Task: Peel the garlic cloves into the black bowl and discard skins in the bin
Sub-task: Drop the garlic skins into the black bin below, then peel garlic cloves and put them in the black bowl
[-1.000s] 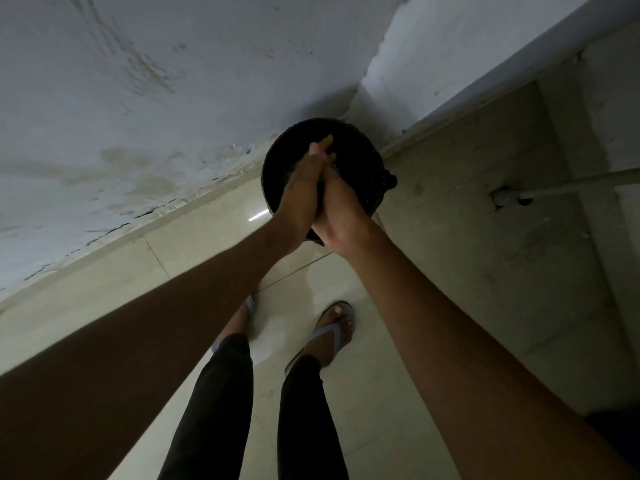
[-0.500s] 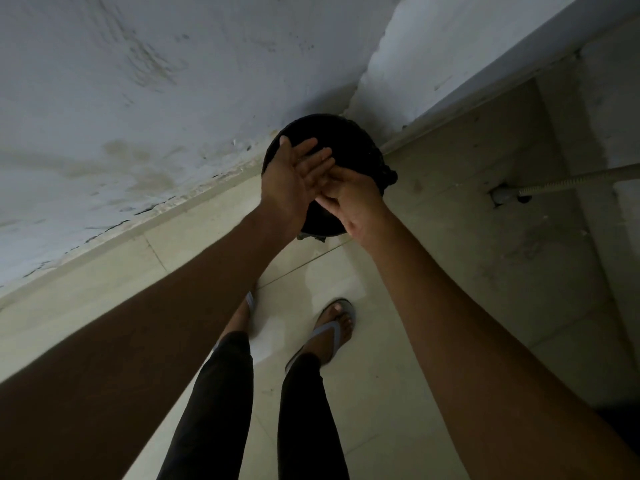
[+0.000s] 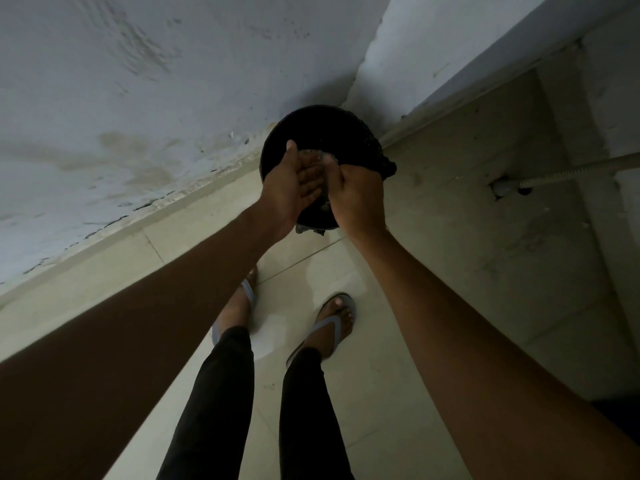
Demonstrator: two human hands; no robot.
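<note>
Fingers of my left hand lie flat and loose; my right hand curls beside it, over the black bin, mid-frame. Whether it holds skins, I cannot tell.

Black bin (lined) in corner

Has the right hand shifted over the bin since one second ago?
Yes. The right hand has parted from the left hand and now sits nearer the right rim of the round black bin in the corner.
</note>
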